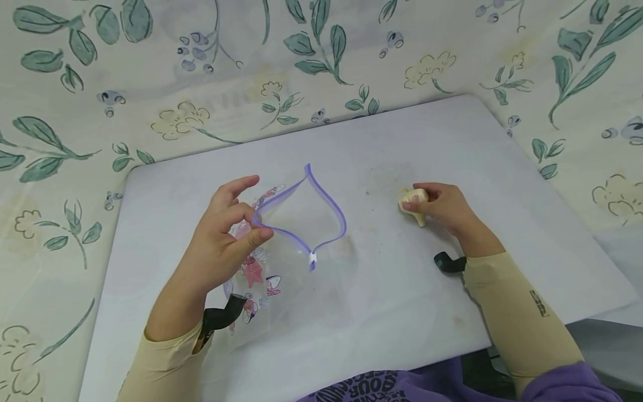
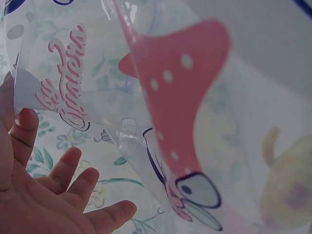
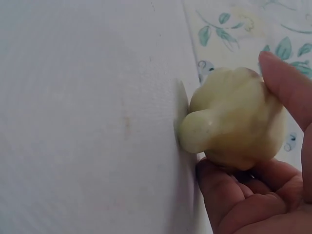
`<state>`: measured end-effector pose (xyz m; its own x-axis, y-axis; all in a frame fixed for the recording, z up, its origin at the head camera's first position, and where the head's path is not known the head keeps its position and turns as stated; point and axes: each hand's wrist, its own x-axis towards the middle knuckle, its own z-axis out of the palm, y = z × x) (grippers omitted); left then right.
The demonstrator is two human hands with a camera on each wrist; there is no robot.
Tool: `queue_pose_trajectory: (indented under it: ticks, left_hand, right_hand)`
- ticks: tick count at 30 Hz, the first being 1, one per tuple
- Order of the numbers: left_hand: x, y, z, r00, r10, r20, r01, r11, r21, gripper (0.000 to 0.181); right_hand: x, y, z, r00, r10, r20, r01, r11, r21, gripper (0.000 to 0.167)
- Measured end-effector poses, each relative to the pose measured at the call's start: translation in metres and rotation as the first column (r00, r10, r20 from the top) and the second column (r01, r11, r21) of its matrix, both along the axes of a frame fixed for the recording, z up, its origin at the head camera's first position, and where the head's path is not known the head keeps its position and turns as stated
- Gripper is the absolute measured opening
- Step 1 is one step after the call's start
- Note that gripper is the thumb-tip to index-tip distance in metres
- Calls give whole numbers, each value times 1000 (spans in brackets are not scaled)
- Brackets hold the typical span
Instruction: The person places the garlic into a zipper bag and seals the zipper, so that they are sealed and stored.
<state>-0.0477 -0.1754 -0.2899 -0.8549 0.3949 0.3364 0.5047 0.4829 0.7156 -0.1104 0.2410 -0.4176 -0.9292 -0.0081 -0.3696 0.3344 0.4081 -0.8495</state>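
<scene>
A clear zip bag [image 1: 253,273] with a purple zip edge, a white slider and pink sea-creature prints lies to the left on the table. My left hand [image 1: 216,240] pinches one side of its zip edge between thumb and finger, and the mouth gapes wide. Pink lettering and a starfish print show on the bag [image 2: 190,83] in the left wrist view. My right hand [image 1: 447,209] grips a pale yellow, bulb-shaped thing [image 3: 234,117] with a short rounded stem and a pinkish patch, low at the tabletop right of the bag. Its exact kind is unclear.
The white table [image 1: 382,312] has a few small specks on it. Behind it hangs a leaf-and-flower patterned cloth [image 1: 241,61]. A black curved piece [image 1: 223,315] sticks out at the left sleeve, and another [image 1: 449,263] at the right sleeve.
</scene>
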Motion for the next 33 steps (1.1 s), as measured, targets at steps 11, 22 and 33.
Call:
queue_pose_trajectory:
  ticks: [11,22,33]
  left_hand:
    - [-1,1,0,1000,-11,-2,11,1000,10,28]
    - [-1,0,-1,1000,-9,2,9,1000,21,27]
    - [0,1,-1,1000,-14,4,14,1000,25,26]
  right_hand:
    - [0,5,-3,996,-82,31,84,993,-81,75]
    - [-9,15,-19,991,-119,59,133,860,-492,73]
    - [-8,17,-17,979,-187,77,198,808,-555,73]
